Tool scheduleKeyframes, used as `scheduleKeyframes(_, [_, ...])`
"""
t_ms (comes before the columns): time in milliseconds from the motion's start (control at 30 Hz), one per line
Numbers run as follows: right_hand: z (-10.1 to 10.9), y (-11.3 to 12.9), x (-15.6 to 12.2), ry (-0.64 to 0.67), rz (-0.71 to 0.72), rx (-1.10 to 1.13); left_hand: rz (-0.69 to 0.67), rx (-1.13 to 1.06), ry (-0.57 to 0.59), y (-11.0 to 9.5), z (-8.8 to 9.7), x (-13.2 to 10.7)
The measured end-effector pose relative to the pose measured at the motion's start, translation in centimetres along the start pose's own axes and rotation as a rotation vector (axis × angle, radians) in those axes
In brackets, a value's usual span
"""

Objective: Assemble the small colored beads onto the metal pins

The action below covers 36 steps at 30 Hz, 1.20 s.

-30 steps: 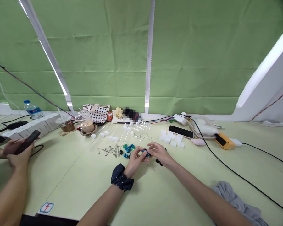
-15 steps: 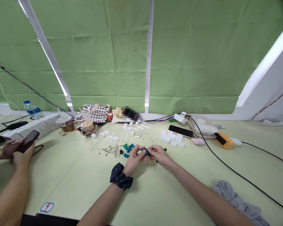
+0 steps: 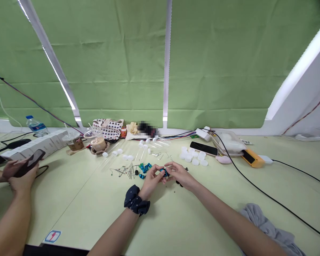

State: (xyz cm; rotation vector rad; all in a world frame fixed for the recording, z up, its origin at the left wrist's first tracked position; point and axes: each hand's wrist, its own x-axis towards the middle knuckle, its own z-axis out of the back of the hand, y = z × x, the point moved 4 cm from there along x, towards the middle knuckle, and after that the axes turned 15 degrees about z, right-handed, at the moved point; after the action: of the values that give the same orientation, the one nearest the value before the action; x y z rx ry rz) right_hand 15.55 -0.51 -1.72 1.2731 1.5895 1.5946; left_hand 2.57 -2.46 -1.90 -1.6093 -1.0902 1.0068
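My left hand (image 3: 152,177), with a dark dotted scrunchie (image 3: 136,201) on its wrist, is closed on a small shiny blue-and-black part (image 3: 164,172). From the other side, my right hand (image 3: 181,175) has its thumb and fingertips bent in at the same part, which they partly cover. Just beyond my left hand lie several shiny blue pieces (image 3: 146,167), some green among them. Thin metal rods (image 3: 128,170) and a black round piece (image 3: 136,172) are to their left. More small black pieces (image 3: 179,183) show under my right hand.
White round caps (image 3: 194,156) lie ahead on the right, near a dark phone (image 3: 204,148) and a yellow device (image 3: 252,158). Clear tubes (image 3: 110,160) and drink cups (image 3: 96,142) are ahead on the left. A black cable (image 3: 258,188) crosses the right side. Another person's hands hold a phone (image 3: 30,163).
My right hand's index finger has lifted slightly and its fingers have shifted at the blue-and-black part. More of the black pieces beneath that hand shows. My left hand keeps its grip.
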Motion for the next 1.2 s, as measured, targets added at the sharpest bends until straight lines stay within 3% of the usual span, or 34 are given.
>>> scheduleKeyframes(67, [-0.2,-0.2,-0.1,0.055,-0.065,-0.011,0.003,-0.002,0.007,0.0,0.0,0.0])
scheduleKeyframes(200, [0.0,0.5,0.0,-0.018,0.088,-0.001,0.005,-0.005,0.001,-0.1,0.0,-0.1])
scheduleKeyframes(367, [-0.1,-0.4,0.0,0.022,-0.069,0.013,0.014,0.009,0.001,-0.1,0.0,0.0])
scheduleKeyframes(500, [0.3,0.1,0.2,-0.057,0.081,0.024,0.007,0.001,-0.002,-0.1,0.2,0.1])
scheduleKeyframes(633, [-0.1,-0.2,0.0,0.036,-0.075,0.034,0.013,0.004,0.024,0.0,0.0,0.0])
scheduleKeyframes(800, [0.4,0.4,0.1,-0.046,0.095,-0.007,0.005,-0.001,0.018,0.1,0.2,0.1])
scheduleKeyframes(933, [0.2,-0.7,0.0,0.038,-0.102,0.014,0.010,0.001,0.028,0.3,0.3,0.2])
scheduleKeyframes(1100, [0.2,-0.1,0.1,0.004,0.050,0.004,0.013,-0.037,0.007,0.4,0.5,0.3])
scheduleKeyframes(1200, [0.0,-0.4,-0.2,0.050,-0.071,0.027,0.007,-0.051,0.005,0.5,0.4,0.2])
